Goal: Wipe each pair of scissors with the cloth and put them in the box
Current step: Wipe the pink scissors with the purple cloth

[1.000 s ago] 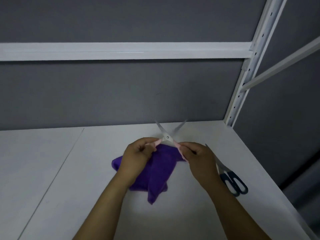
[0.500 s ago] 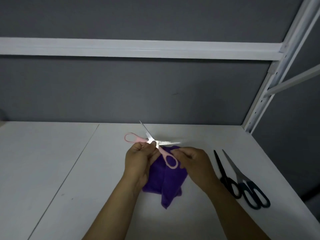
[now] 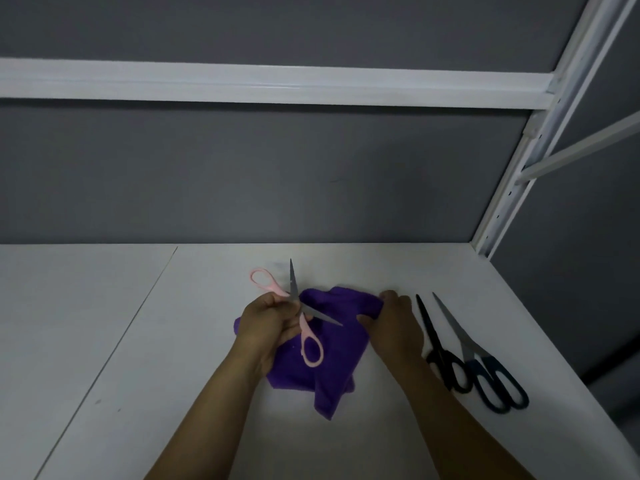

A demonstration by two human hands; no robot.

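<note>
**Right hand leaves the pink scissors for the cloth**

Half a second ago both hands were on the pink scissors [image 3: 305, 329]. Now the left hand [image 3: 272, 323] holds them alone, fingers curled round the pivot and the upper handle. The blades are spread apart: one points to 12 o'clock, the other to about 4 o'clock, where before it pointed nearer 3. One handle ring sticks out at 11 o'clock, and the other hangs at 6 o'clock over the cloth [image 3: 332, 362]. The right hand [image 3: 396, 323] has moved to the cloth's 3 o'clock edge and pinches a fold there between thumb and fingers. The cloth lies wider on the table [image 3: 173, 341] than it did.

By count there are three pairs of scissors, one purple cloth and two hands. The black scissors [image 3: 435, 341] and the blue-handled scissors [image 3: 467, 348] lie closed, side by side, at 3 o'clock of the right hand, with their tips towards 11 o'clock.
</note>
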